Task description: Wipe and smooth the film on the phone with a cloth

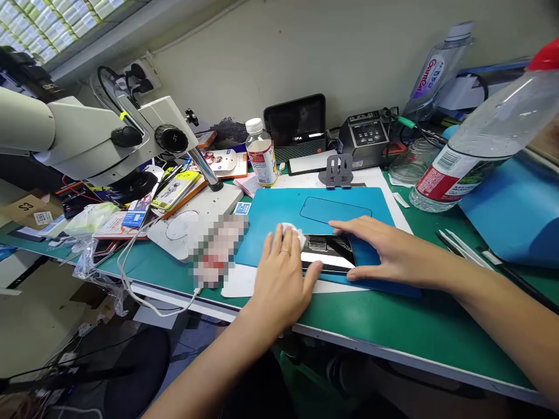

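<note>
A smartphone [328, 251] with a dark, glossy, reflective face lies flat on a blue mat [271, 203]. My left hand [282, 262], with a ring on one finger, presses a crumpled white tissue [297, 233] at the phone's left end. Its fingers are close together over the tissue and hide much of it, along with that end of the phone. At the other end, my right hand [375, 247] steadies the phone, thumb on the near edge and fingers on the far edge. Behind the phone lies a clear screen protector [336, 208] with a black outline.
A microscope [87, 134] stands at left. Behind the mat are a small bottle [262, 157], a dark screen device [296, 122], a grey slotted holder [338, 170] and a soldering station [364, 137]. At right are a large red-capped bottle [471, 151] and tweezers [465, 247].
</note>
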`<state>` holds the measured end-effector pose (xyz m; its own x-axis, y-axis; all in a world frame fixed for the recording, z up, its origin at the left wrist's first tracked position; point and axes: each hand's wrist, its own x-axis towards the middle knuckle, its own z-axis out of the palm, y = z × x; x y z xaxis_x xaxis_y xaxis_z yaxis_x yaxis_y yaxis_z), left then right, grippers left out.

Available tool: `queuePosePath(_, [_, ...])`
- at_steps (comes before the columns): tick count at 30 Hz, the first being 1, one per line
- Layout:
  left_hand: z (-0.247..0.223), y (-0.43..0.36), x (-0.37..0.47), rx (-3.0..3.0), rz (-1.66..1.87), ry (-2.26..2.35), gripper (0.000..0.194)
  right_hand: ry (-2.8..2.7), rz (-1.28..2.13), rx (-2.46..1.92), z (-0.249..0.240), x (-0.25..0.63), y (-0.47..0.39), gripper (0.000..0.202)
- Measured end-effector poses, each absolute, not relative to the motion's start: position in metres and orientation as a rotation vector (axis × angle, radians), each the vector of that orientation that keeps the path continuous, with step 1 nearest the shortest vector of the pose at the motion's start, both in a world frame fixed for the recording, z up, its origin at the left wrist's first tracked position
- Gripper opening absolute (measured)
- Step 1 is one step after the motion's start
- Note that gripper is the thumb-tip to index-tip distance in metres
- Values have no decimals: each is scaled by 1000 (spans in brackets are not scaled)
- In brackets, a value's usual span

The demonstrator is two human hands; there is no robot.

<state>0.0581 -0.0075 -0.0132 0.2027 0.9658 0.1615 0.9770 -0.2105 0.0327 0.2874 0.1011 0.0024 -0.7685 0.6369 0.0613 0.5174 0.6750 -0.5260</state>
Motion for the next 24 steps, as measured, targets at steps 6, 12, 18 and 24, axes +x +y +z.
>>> queuePosePath(6, [-12,3,112,-2530,-391,-1810,75,-2607,662,-841,-7,290,106,85])
queuePosePath(12, [-7,-7,111,-2515,-441,-1844,64,-2645,624,-778,-12,292,108,86])
queuePosePath(18, [-2,3,124,-2532,-413,-1815,67,-2620,606,-822,-18,296,108,85])
queuePosePath(24, [1,16,128,-2555,-359,-1863,69,-2581,628,-772,-19,295,106,81])
